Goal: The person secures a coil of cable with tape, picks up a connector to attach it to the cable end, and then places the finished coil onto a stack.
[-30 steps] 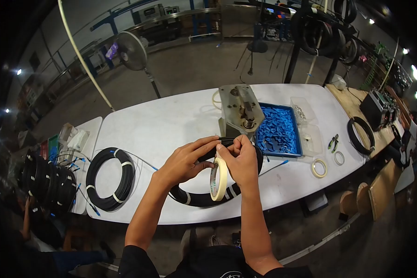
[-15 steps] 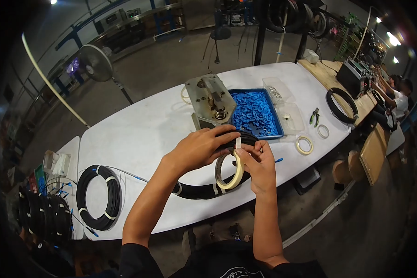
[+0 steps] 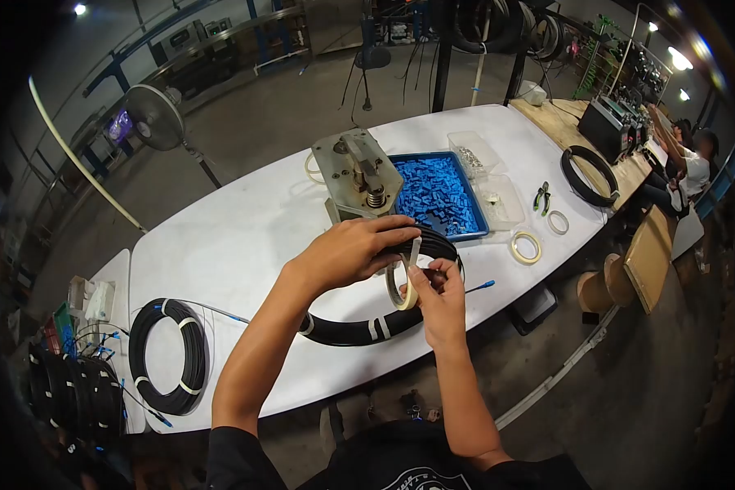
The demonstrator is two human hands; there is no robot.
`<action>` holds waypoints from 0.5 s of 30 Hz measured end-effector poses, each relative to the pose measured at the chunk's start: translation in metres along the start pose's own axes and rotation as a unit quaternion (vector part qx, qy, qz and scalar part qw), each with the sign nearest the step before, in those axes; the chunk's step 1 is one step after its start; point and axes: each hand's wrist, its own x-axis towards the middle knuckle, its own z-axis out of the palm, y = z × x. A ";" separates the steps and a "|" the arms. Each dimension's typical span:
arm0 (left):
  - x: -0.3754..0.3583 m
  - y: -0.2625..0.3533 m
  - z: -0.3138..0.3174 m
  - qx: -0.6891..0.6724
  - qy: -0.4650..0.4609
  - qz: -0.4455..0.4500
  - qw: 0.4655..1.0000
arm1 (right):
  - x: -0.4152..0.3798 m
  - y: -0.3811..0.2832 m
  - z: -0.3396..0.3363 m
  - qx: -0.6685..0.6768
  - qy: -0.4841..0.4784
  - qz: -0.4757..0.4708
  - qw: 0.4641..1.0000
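My left hand (image 3: 353, 250) reaches over a black cable coil (image 3: 359, 328) that lies on the white table (image 3: 245, 229), and it grips the coil's far side. My right hand (image 3: 438, 296) holds a cream roll of masking tape (image 3: 399, 287) upright against the coil. A short strip of tape (image 3: 415, 249) stands pulled up between the fingers of both hands. The coil carries white tape bands.
Behind the hands stand a metal press fixture (image 3: 357, 173) and a blue tray of blue parts (image 3: 438, 196). To the right lie clear boxes (image 3: 498, 201), pliers (image 3: 541, 196), two tape rings (image 3: 526, 247) and another coil (image 3: 588, 174). A taped coil (image 3: 167, 353) lies left. A person (image 3: 694, 159) sits far right.
The view has shifted, so the table sits further right and lower. The tape roll has turned more edge-on and a strip now stands pulled up from it.
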 end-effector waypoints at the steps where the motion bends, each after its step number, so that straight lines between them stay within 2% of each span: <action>1: -0.001 0.002 -0.002 -0.006 0.000 -0.002 1.000 | 0.001 0.007 0.000 0.000 -0.002 0.001 1.000; 8: -0.021 0.001 -0.002 -0.027 0.034 0.027 0.999 | 0.013 0.061 0.005 -0.086 -0.029 -0.109 0.990; 10: -0.026 -0.001 -0.004 -0.034 0.032 0.031 0.998 | 0.025 0.070 0.010 -0.169 -0.019 -0.227 0.959; 15: -0.039 0.003 -0.012 -0.100 0.034 -0.018 0.994 | 0.046 0.110 0.013 -0.060 -0.100 -0.284 0.952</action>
